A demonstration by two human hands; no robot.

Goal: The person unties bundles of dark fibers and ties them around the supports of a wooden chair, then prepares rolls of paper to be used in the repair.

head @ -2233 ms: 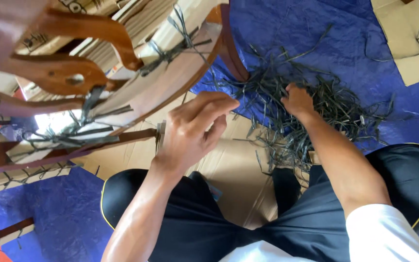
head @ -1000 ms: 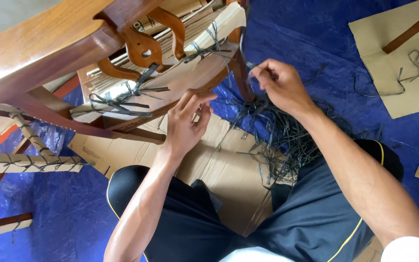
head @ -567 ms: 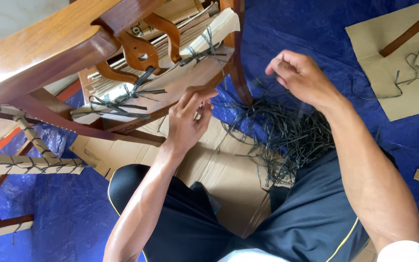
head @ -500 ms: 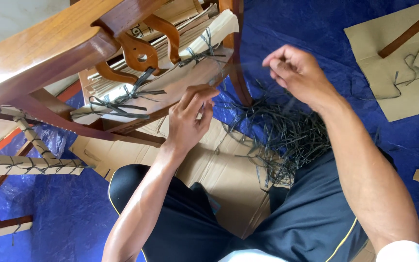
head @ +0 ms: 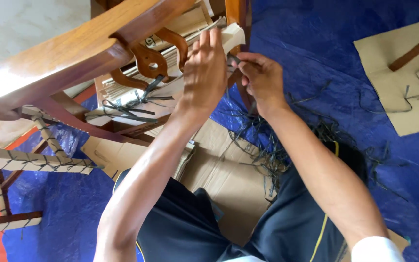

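My left hand (head: 204,65) is raised against the wrapped cream-coloured rail (head: 229,35) of a wooden chair frame (head: 73,53), fingers laid flat on it. My right hand (head: 262,77) is closed beside it, pinching a thin dark strap (head: 233,59) at the rail next to the upright wooden leg (head: 237,14). The two hands almost touch. A loose pile of dark straps (head: 272,145) lies on the floor below my right forearm.
Flattened cardboard (head: 224,170) lies under the chair on a blue tarp (head: 316,58). More cardboard pieces (head: 403,82) with a wooden strip sit at the right. Wrapped, tied chair parts (head: 35,160) lie at the left. Knotted dark straps (head: 127,106) hang on the frame.
Both hands have moved up to the wrapped rail. My right hand came left from above the strap pile, bringing a strap to the rail. The left hand has risen and flattened against the rail.
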